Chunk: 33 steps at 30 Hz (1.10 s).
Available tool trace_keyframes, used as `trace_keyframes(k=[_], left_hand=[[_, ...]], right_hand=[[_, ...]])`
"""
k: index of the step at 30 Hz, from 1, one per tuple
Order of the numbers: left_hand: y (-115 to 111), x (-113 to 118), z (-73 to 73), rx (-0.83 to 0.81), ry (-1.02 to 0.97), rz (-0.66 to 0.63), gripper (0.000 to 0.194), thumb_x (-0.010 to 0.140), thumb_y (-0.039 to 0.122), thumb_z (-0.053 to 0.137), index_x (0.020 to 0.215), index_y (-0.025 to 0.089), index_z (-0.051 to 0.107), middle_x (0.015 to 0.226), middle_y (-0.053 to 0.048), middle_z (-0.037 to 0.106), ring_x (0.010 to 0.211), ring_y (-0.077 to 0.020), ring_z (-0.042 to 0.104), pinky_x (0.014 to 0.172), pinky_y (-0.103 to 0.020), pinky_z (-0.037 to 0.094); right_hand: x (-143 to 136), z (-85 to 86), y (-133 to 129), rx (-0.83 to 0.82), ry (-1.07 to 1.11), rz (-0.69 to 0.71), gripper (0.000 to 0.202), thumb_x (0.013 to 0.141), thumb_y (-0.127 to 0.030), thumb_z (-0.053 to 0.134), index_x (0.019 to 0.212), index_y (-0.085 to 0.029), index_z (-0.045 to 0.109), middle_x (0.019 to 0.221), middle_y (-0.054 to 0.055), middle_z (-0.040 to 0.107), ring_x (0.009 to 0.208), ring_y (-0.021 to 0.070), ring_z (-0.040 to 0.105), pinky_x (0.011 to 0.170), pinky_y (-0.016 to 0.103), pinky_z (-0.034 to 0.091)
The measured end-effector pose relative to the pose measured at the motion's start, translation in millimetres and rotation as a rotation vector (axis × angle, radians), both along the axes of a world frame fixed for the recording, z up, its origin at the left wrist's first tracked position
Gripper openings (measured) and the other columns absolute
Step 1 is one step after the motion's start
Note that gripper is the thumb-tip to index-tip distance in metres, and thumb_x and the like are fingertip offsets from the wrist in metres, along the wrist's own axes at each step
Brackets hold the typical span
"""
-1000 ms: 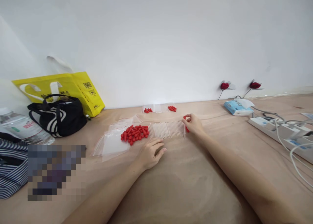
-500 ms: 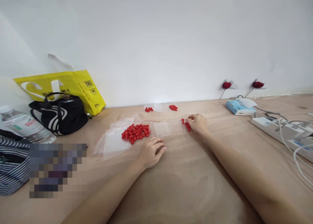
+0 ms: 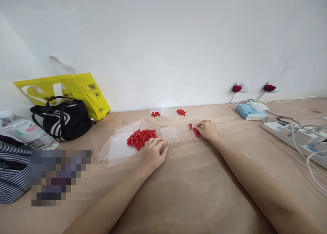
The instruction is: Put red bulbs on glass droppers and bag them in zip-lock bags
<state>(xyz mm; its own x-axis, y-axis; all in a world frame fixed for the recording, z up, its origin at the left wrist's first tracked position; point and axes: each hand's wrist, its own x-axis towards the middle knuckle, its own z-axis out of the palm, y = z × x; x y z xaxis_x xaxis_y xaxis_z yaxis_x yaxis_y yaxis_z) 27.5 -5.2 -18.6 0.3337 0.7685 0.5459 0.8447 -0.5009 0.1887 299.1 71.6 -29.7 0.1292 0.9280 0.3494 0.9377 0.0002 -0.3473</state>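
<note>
A pile of red rubber bulbs (image 3: 139, 138) lies beside a row of thin clear tubes (image 3: 175, 134). My left hand (image 3: 154, 154) rests at the pile's right edge and the row's near left corner, its fingers spread and nothing visible in them. At the row's right end, my right hand (image 3: 207, 129) has its thumb and fingers closed on a red bulb (image 3: 196, 132). Another red bulb (image 3: 190, 126) lies just left of those fingertips. Clear zip bags (image 3: 121, 150) are spread left of the pile.
Near the wall lie bags with red bulbs (image 3: 181, 112). Yellow (image 3: 97, 98) and black (image 3: 66, 120) bags and a large bottle (image 3: 30, 130) stand left. Right are a tissue pack (image 3: 250, 112), a power strip (image 3: 286, 133) with cables, and two fabric roses (image 3: 237, 88).
My left hand has shifted left and slightly up toward the red pile, and its fingers have opened out. My right hand has barely moved.
</note>
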Motion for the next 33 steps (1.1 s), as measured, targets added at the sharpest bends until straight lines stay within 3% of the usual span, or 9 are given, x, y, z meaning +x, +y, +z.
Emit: trace_keyframes(k=[3,10,12,15,18,21,26,33], left_hand=[[7.6,1.2,0.3,0.008,0.051,0.056,0.025,0.075,0.031,0.056,0.097,0.021,0.062,0.105,-0.007,0.060,0.099,-0.0268,0.048,0.079,-0.042,0.039],[13.1,0.6,-0.8,0.007,0.119,0.000,0.024,0.079,0.032,0.051,0.098,0.022,0.062,0.109,-0.008,0.061,0.107,-0.0266,0.047,0.094,-0.052,0.020],[11.3,-1.1,-1.9,0.018,0.099,-0.022,0.021,0.080,0.032,0.050,0.095,0.022,0.062,0.103,-0.005,0.064,0.105,-0.0255,0.049,0.096,-0.053,0.016],[9.5,-2.3,-1.1,0.037,0.077,-0.012,0.019,0.080,0.033,0.049,0.090,0.023,0.062,0.095,-0.003,0.066,0.099,-0.0244,0.052,0.096,-0.052,0.014],[11.8,0.0,4.5,0.023,0.074,0.095,0.019,0.081,0.032,0.048,0.089,0.022,0.062,0.092,-0.005,0.065,0.093,-0.0251,0.052,0.089,-0.050,0.024],[19.4,6.1,12.1,-0.007,0.112,0.256,0.020,0.079,0.031,0.047,0.084,0.020,0.063,0.092,-0.009,0.061,0.090,-0.0270,0.049,0.078,-0.045,0.031],[36.5,18.9,16.7,-0.078,0.122,0.429,0.020,0.072,0.033,0.050,0.069,0.019,0.063,0.093,-0.011,0.056,0.094,-0.0300,0.044,0.075,-0.043,0.033],[47.6,27.8,20.4,-0.152,0.182,0.503,0.027,0.071,0.034,0.048,0.071,0.014,0.067,0.095,-0.017,0.055,0.095,-0.0339,0.043,0.077,-0.046,0.032]], right_hand=[[0.1,0.0,0.2,-0.005,0.007,0.002,0.019,0.077,-0.035,0.051,0.074,-0.023,0.065,0.094,0.007,0.059,0.092,0.0230,0.047,0.075,0.036,0.030],[-10.4,6.4,-9.3,0.160,0.090,-0.014,0.021,0.081,-0.033,0.045,0.078,-0.020,0.061,0.096,0.007,0.059,0.092,0.0232,0.045,0.075,0.035,0.028],[-21.1,6.4,-22.0,0.209,0.116,0.078,0.020,0.082,-0.032,0.044,0.079,-0.020,0.060,0.092,0.006,0.060,0.091,0.0222,0.045,0.075,0.034,0.027],[-41.8,4.2,-49.8,0.216,0.117,0.327,0.017,0.082,-0.030,0.045,0.079,-0.020,0.059,0.084,0.004,0.062,0.085,0.0195,0.047,0.074,0.032,0.027],[-59.5,3.5,-77.0,0.194,0.062,0.561,0.014,0.082,-0.029,0.047,0.078,-0.021,0.058,0.078,0.002,0.062,0.080,0.0170,0.048,0.074,0.032,0.025],[-68.4,6.0,-91.6,0.173,0.013,0.682,0.013,0.083,-0.030,0.048,0.078,-0.021,0.058,0.079,0.001,0.063,0.078,0.0154,0.048,0.072,0.031,0.025],[-69.6,9.9,-92.4,0.148,-0.011,0.692,0.014,0.082,-0.030,0.049,0.075,-0.021,0.059,0.079,0.001,0.063,0.078,0.0148,0.048,0.070,0.031,0.023],[-70.3,10.7,-91.8,0.129,-0.037,0.715,0.013,0.081,-0.030,0.051,0.078,-0.022,0.059,0.079,0.000,0.062,0.078,0.0147,0.048,0.070,0.031,0.023]])
